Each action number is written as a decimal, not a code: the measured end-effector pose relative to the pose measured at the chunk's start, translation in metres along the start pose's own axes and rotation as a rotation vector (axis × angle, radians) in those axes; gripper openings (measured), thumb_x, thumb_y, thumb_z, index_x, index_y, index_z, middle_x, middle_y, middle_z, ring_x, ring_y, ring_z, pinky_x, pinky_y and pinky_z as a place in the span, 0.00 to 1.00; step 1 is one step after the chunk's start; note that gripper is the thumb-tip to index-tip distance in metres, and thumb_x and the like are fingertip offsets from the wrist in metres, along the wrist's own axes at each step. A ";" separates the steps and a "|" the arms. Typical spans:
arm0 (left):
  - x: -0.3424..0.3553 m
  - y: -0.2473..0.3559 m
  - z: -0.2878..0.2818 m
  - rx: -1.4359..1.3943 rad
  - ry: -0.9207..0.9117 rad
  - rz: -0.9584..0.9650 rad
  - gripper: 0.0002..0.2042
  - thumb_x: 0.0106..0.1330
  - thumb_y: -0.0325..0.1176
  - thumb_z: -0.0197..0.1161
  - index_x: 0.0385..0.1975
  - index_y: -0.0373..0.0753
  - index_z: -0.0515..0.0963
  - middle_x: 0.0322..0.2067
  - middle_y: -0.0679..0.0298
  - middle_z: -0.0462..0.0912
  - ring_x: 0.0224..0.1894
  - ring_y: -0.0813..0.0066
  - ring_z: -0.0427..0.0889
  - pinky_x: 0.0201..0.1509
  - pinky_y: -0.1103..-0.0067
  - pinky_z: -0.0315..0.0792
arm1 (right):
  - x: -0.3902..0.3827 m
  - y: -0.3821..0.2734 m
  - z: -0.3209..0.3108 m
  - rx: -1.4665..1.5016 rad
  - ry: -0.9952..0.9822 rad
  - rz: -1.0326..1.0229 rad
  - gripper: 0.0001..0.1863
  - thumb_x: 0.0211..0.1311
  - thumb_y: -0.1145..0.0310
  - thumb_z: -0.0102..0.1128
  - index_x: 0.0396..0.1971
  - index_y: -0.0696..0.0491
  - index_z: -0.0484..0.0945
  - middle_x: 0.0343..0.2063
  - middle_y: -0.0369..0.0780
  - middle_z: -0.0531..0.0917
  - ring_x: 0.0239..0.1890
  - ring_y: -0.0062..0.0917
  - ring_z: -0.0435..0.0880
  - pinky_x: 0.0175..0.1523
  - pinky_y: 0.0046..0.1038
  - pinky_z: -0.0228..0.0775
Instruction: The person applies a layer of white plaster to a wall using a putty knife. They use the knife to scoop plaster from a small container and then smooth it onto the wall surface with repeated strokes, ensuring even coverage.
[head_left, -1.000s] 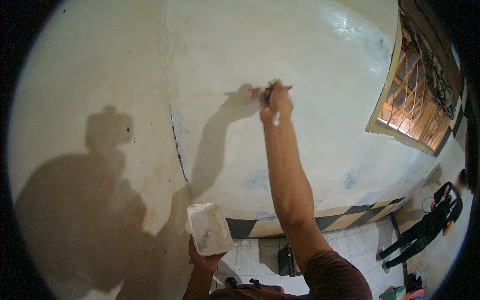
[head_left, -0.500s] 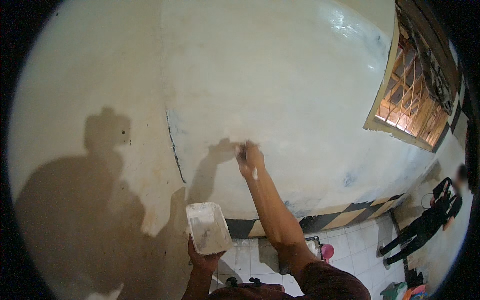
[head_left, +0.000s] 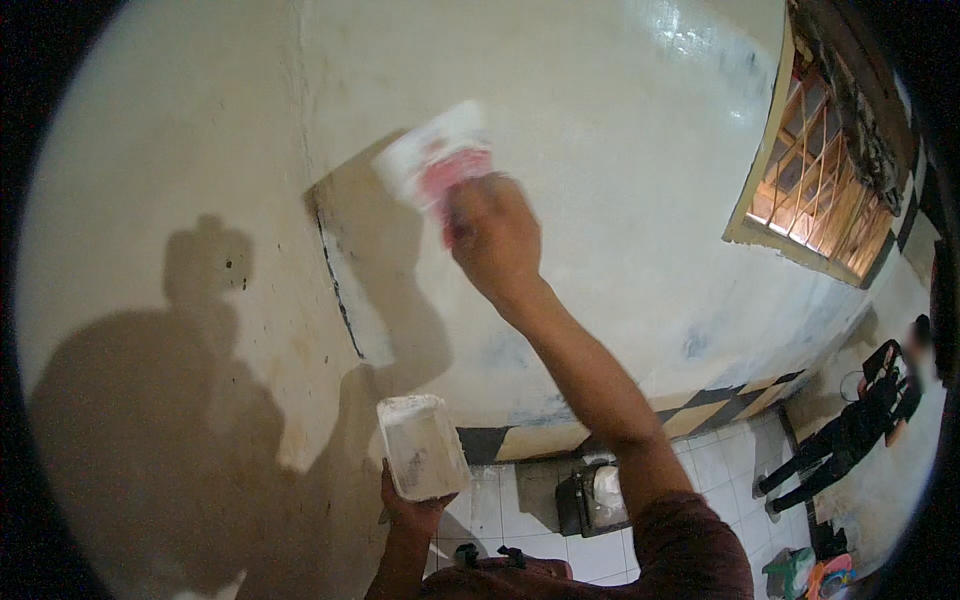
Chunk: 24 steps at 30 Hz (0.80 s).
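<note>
Two pale, stained stretches of wall meet at one seam; over the left wall [head_left: 110, 250] spreads one large shadow [head_left: 180, 420]. One dark crack [head_left: 338, 290] follows the seam downward. Below it, the left hand [head_left: 412, 512] holds one whitish rectangular tub [head_left: 410, 403], its fingers wrapped under the lower end and mostly hidden. Above, one flat tool [head_left: 437, 150], blurred, with one white end and one pink part, lies before the right wall [head_left: 620, 200]; whether it touches, I cannot tell. The right hand [head_left: 503, 240] has its fingers curled narrowly around that tool's lower part. Farther right stand one dark box [head_left: 570, 505] on the white floor tiles [head_left: 595, 552] and one checkered band [head_left: 690, 415] along the wall's foot. Then come one barred window [head_left: 815, 195], one other person [head_left: 850, 430] in dark clothes, and one heap of coloured things [head_left: 800, 572]
</note>
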<state>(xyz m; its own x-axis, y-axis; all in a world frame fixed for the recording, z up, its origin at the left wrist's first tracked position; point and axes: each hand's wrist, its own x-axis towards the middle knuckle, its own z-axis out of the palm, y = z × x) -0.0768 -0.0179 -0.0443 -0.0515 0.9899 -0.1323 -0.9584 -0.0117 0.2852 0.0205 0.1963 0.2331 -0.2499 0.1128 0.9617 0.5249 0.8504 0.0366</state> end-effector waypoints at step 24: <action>0.012 -0.021 0.008 -0.066 0.066 0.038 0.33 0.63 0.59 0.46 0.63 0.44 0.62 0.56 0.54 0.72 0.54 0.49 0.75 0.48 0.49 0.76 | -0.074 0.170 -0.020 -0.331 -0.574 -0.641 0.35 0.54 0.61 0.59 0.63 0.48 0.60 0.55 0.42 0.74 0.52 0.38 0.76 0.62 0.37 0.66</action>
<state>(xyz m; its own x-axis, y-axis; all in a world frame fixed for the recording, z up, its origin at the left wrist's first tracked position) -0.0545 -0.0048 -0.0439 -0.1047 0.9770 -0.1856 -0.9716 -0.0607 0.2286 0.1447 0.3216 0.1736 -0.8924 -0.0162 0.4510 0.3301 0.6580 0.6768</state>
